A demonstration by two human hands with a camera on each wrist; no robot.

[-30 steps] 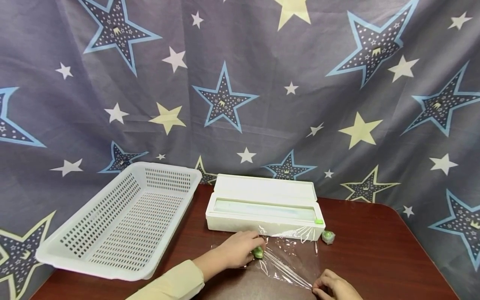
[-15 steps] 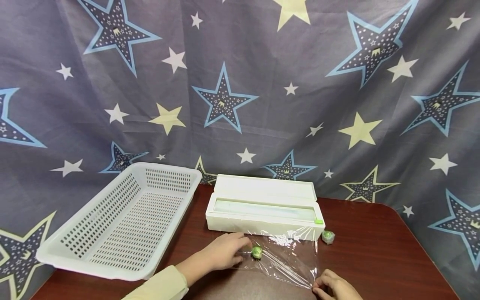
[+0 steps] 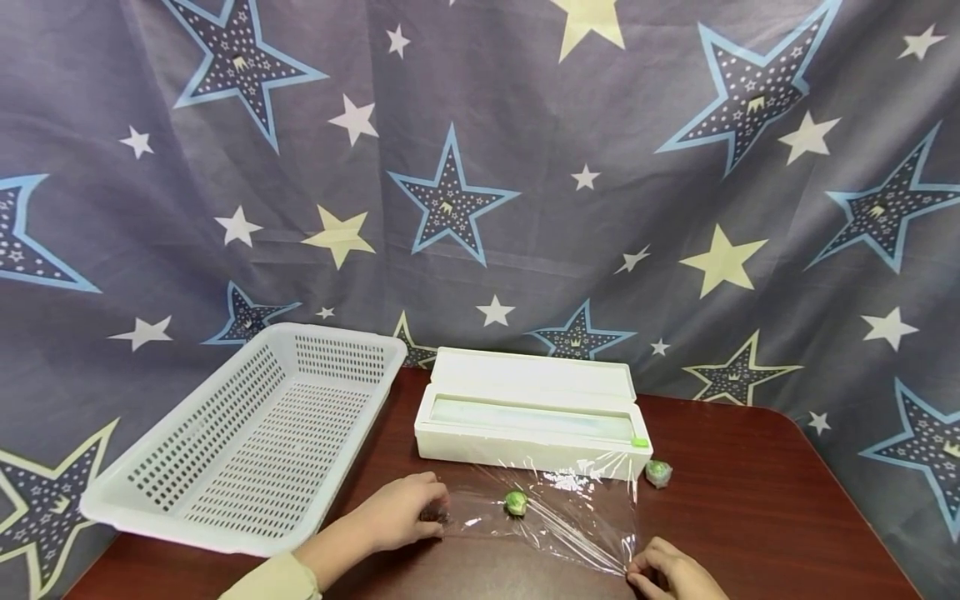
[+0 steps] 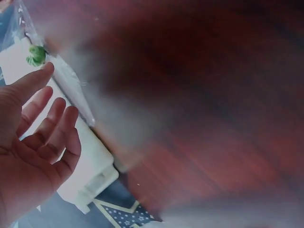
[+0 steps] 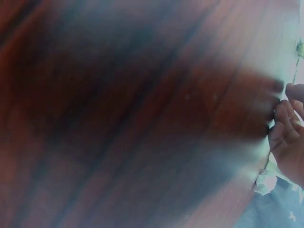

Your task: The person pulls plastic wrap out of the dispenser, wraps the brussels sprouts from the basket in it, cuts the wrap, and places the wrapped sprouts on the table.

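Note:
A sheet of clear plastic wrap runs from the front of a white wrap dispenser box toward me over the table. On it sits a small green Brussels sprout. My right hand pinches the near right corner of the wrap, pulling creases across the sheet. My left hand is at the film's left edge, apart from the sprout. In the left wrist view its fingers are relaxed and loosely bent, with nothing between them and the thumb.
A white perforated plastic basket stands on the left of the dark red wooden table. Another sprout in plastic wrap lies by the box's right end. The box lid is up, in front of a star-patterned cloth.
My left hand has let go of the sprout, leaving it on the wrap, and moved left to the film's left edge. The right hand stays at its corner.

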